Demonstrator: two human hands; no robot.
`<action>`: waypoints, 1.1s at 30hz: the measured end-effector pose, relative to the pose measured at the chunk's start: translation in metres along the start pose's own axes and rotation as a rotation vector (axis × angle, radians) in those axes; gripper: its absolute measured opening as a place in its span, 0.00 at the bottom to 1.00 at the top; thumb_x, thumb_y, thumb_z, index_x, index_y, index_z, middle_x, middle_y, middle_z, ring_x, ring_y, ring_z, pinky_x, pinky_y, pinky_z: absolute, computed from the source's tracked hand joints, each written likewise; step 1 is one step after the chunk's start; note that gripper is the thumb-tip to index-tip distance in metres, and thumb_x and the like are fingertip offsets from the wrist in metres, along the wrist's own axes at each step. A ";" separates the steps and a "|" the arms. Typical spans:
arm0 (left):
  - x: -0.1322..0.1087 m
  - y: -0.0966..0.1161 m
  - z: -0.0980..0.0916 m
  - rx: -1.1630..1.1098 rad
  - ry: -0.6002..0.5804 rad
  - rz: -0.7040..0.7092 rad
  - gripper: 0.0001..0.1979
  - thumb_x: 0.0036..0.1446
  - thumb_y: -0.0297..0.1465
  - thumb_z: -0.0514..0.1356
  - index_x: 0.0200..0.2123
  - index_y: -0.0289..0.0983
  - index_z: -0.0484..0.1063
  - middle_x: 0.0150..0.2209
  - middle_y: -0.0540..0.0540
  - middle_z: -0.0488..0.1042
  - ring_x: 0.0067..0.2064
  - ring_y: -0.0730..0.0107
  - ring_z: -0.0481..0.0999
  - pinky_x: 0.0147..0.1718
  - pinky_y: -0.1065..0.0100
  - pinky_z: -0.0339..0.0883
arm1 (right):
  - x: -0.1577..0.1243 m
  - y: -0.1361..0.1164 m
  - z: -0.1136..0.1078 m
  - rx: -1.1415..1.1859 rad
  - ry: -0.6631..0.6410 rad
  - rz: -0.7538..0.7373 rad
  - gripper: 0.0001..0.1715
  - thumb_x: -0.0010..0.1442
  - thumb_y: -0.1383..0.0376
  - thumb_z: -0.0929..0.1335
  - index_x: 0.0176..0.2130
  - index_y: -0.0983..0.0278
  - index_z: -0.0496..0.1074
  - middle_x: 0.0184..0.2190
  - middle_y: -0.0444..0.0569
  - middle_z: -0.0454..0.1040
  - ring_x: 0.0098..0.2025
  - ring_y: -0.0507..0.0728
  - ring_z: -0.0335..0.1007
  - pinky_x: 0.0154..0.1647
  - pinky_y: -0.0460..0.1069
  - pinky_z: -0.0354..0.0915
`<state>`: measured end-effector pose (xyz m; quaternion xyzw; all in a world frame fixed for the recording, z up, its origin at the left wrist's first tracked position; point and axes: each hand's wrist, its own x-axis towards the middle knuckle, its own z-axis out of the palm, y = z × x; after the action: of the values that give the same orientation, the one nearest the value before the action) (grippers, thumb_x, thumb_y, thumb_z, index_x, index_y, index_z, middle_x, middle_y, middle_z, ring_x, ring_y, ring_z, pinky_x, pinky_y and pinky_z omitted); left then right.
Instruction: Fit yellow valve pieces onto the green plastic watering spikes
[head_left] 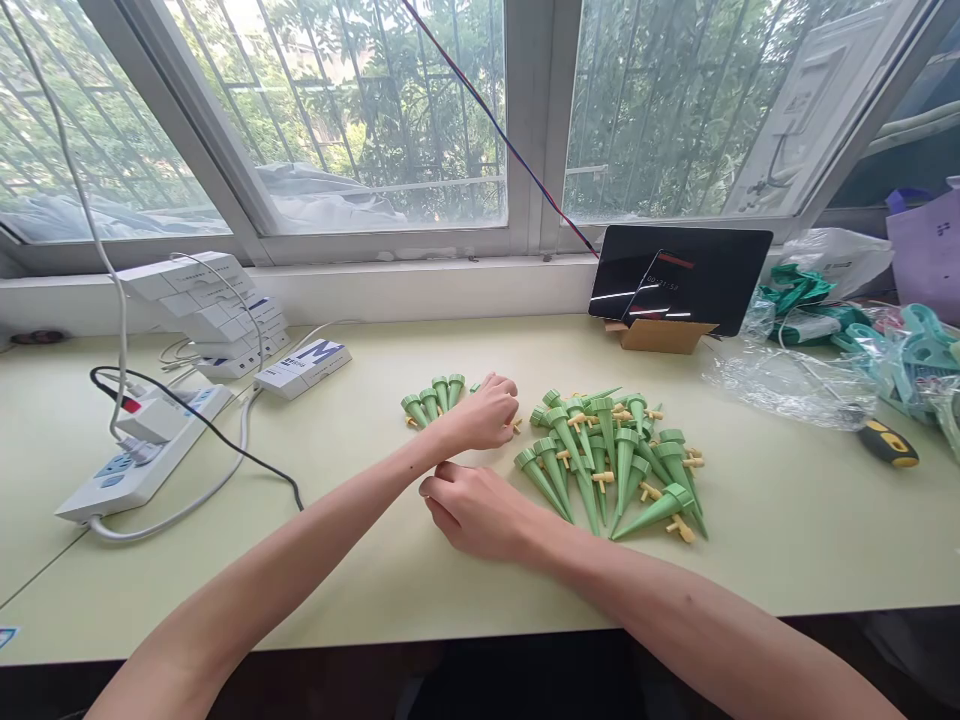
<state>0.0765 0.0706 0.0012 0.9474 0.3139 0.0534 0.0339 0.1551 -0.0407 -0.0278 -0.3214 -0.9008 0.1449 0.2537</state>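
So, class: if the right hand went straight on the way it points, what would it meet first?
The right hand would probably meet the left forearm, unless one passes above the other; depth is unclear.

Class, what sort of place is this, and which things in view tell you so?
Probably a small indoor workspace by a window: a pale table holds a pile of green spikes, with a power strip and a screwdriver.

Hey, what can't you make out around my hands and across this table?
- Head view: whether your left hand grips anything; its own back hides this.
- Head view: whether your right hand does; likewise hidden.
- Head view: lower ends of four green spikes, behind your left forearm.
- Head view: purple bag, cut off by the right edge.
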 end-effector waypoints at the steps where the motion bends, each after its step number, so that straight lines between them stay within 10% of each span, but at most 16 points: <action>1: -0.002 0.001 -0.001 -0.001 0.001 0.003 0.06 0.52 0.24 0.58 0.23 0.37 0.70 0.46 0.39 0.72 0.54 0.51 0.68 0.60 0.50 0.56 | 0.000 0.000 0.000 -0.002 -0.003 0.000 0.09 0.66 0.71 0.60 0.34 0.65 0.66 0.31 0.46 0.65 0.24 0.50 0.46 0.26 0.48 0.46; 8: -0.016 -0.001 -0.011 -0.155 -0.016 -0.042 0.04 0.56 0.26 0.56 0.31 0.38 0.71 0.48 0.41 0.72 0.55 0.55 0.68 0.45 0.62 0.67 | -0.002 0.000 0.001 0.003 -0.030 0.021 0.09 0.66 0.70 0.60 0.35 0.65 0.68 0.31 0.46 0.65 0.24 0.50 0.47 0.26 0.47 0.45; 17: -0.050 -0.052 -0.018 -0.136 0.442 -0.271 0.08 0.59 0.33 0.56 0.33 0.38 0.73 0.33 0.46 0.76 0.34 0.66 0.72 0.38 0.64 0.67 | -0.001 -0.002 -0.001 0.085 0.008 0.045 0.11 0.66 0.71 0.62 0.31 0.64 0.65 0.28 0.42 0.60 0.24 0.49 0.47 0.27 0.47 0.46; 33: -0.042 -0.030 0.003 -0.009 0.097 -0.151 0.14 0.66 0.30 0.51 0.50 0.40 0.71 0.40 0.41 0.75 0.43 0.57 0.74 0.34 0.64 0.65 | 0.000 0.003 0.006 0.137 0.040 0.049 0.11 0.65 0.70 0.61 0.29 0.64 0.63 0.27 0.42 0.61 0.26 0.49 0.51 0.28 0.46 0.47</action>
<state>0.0255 0.0689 -0.0080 0.9171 0.3855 0.0982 0.0270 0.1536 -0.0389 -0.0337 -0.3280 -0.8755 0.2057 0.2893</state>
